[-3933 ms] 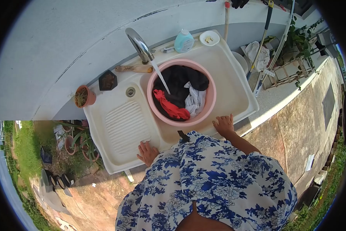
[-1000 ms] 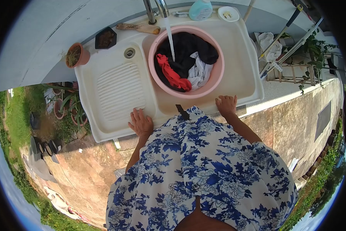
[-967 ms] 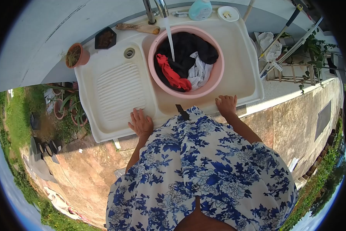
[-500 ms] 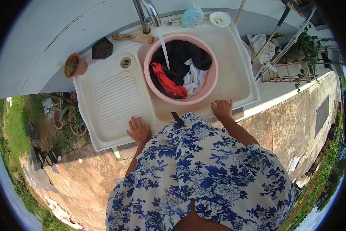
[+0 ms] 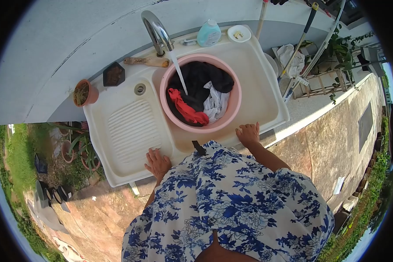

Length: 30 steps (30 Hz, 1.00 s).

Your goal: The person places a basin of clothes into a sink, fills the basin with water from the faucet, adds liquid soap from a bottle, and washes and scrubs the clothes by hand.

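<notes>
My left hand [image 5: 158, 163] lies with fingers spread on the front rim of the white laundry sink [image 5: 96, 146], beside the ribbed washboard [image 5: 135, 131]. My right hand [image 5: 248, 134] rests on the same front rim farther right, fingers extended and nothing in them. Between and beyond the hands, a pink basin [image 5: 237, 98] stands in the sink. Black cloth [image 5: 199, 74], red cloth [image 5: 185, 109] and light grey-white cloth [image 5: 215, 105] lie inside it. From the chrome faucet [image 5: 152, 26] a stream of water [image 5: 179, 72] runs down onto the clothes.
Along the back ledge are a wooden-handled brush [image 5: 146, 61], a light-blue bottle [image 5: 209, 33] and a white soap dish [image 5: 239, 33]. Two small plant pots, one terracotta [image 5: 85, 93] and one black [image 5: 114, 74], stand at the left corner. Long-handled tools [image 5: 298, 41] lean at right.
The camera view has tilted, so the sink and basin appear lower and slightly left, and more of the faucet shows. Both hands stay on the rim; water keeps running.
</notes>
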Motion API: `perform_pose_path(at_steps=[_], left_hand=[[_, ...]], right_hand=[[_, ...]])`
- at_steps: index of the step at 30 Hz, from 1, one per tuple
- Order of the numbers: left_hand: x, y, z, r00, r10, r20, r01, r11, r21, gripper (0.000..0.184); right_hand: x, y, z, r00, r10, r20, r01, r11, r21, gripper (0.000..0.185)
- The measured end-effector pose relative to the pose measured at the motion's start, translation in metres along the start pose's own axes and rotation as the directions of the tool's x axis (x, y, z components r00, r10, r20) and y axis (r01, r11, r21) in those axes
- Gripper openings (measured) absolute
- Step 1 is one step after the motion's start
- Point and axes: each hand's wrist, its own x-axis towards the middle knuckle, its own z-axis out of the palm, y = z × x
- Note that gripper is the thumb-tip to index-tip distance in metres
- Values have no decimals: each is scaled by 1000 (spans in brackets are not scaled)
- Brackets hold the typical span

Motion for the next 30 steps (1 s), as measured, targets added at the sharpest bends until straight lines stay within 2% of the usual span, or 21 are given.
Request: perform_pose_path(at_steps=[13,15,17,19,20,22,23,25,26,28,29,30], left_hand=[[1,1,4,1000,2,9,-2,1000,22,57],[0,-2,4,998,-67,-10,67,998,6,56],[-1,-6,6,999,35,-36,-36,999,-33,54],[-4,-5,-1,998,34,-56,-37,998,-46,55],[-7,-5,-2,997,-30,-70,25,998,-59,55],[-7,-3,-3,995,40,-95,-47,996,-79,54],[-7,-2,-4,994,1,-112,-12,996,-92,54],[-9,-3,-5,991,43,-127,-58,992,-115,53],[-8,-3,-4,986,-24,-166,2,991,-131,53],[-8,-6,2,992,39,-123,-53,992,-113,53],[-9,-7,0,988,-18,-155,-2,992,-128,53],[-11,-6,-4,991,6,-132,-23,992,-122,53]], right_hand=[[-2,-4,-13,999,2,54,-3,1000,8,37],[-2,-4,-12,999,-1,33,1,1000,4,36],[-1,-4,-7,1000,-11,11,11,1000,-25,36],[-1,-2,-2,999,-32,-7,32,998,-47,35],[-1,-5,-4,999,-33,12,34,997,-66,35],[-2,-11,-13,999,-21,49,25,996,-89,36],[-3,-12,-17,997,-16,70,23,995,-95,35],[1,-12,-17,992,9,123,5,993,-116,36],[9,8,9,994,-46,101,63,982,-180,36],[19,5,10,974,58,220,-18,983,-182,42],[36,-4,9,978,-4,208,43,982,-183,42],[48,-10,5,981,-53,186,84,983,-162,42]])
